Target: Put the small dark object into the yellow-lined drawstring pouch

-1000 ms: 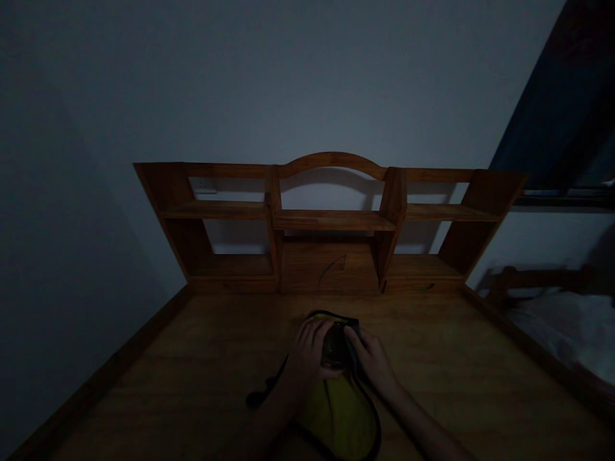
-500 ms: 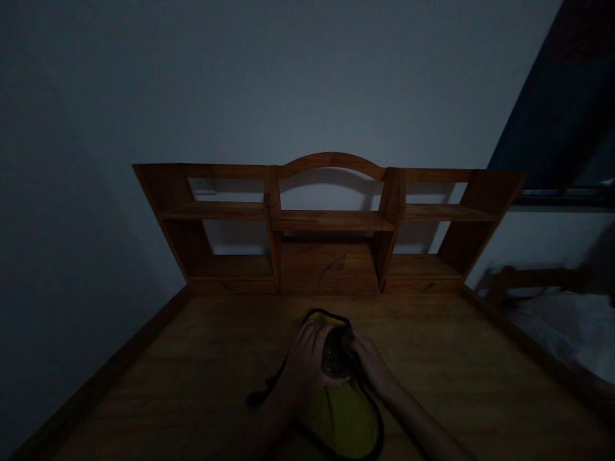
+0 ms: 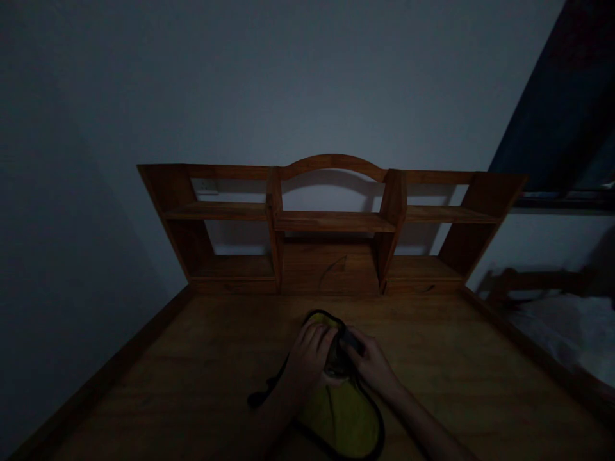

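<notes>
A yellow pouch [image 3: 343,416] with black edging lies on the wooden desk [image 3: 202,371] close in front of me. My left hand [image 3: 307,362] has its fingers curled over the pouch's far end. My right hand [image 3: 372,365] grips the same end from the right. Between the two hands sits a small dark object [image 3: 336,362] that the dim light keeps me from identifying. A black cord [image 3: 262,394] trails from the pouch to the left.
A wooden hutch [image 3: 331,221] with open shelves stands along the desk's back edge against a pale wall. A raised rim runs along both desk sides. To the right, a bed with white bedding [image 3: 571,326] and a wooden frame is visible. The room is very dark.
Both hands have shifted slightly on the pouch's end, the right hand's fingers closing further over the dark object. The pouch stays in place.
</notes>
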`<state>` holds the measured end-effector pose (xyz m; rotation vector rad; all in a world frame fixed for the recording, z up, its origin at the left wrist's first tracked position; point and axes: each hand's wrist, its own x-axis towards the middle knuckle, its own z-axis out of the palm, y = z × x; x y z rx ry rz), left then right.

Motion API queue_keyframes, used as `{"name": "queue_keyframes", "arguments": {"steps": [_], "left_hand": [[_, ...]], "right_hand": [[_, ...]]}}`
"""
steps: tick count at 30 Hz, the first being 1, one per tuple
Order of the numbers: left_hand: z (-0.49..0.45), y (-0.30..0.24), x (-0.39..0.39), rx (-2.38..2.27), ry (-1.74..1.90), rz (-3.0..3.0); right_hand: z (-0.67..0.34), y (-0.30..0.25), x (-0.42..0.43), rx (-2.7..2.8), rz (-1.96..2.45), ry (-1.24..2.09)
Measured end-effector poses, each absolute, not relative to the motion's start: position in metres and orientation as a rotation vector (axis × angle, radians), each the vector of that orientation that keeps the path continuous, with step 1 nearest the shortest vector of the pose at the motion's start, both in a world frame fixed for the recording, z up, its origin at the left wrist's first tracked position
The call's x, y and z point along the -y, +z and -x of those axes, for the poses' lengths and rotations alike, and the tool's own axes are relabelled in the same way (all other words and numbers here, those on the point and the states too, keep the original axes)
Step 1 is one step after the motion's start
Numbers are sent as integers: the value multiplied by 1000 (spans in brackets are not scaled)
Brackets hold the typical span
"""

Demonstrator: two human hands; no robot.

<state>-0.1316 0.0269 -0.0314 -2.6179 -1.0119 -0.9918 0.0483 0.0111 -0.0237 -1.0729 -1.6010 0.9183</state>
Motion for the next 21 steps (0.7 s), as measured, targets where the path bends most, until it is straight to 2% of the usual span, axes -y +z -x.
{"name": "queue_keyframes", "arguments": {"steps": [14, 21], "left_hand": [[128, -33, -26, 1106, -1029, 2653], [128, -29, -25, 1188, -1138, 2606]], "right_hand": [[-50, -27, -12, 1487, 1236, 784], [-48, -18, -11, 1410, 1156, 873]]}}
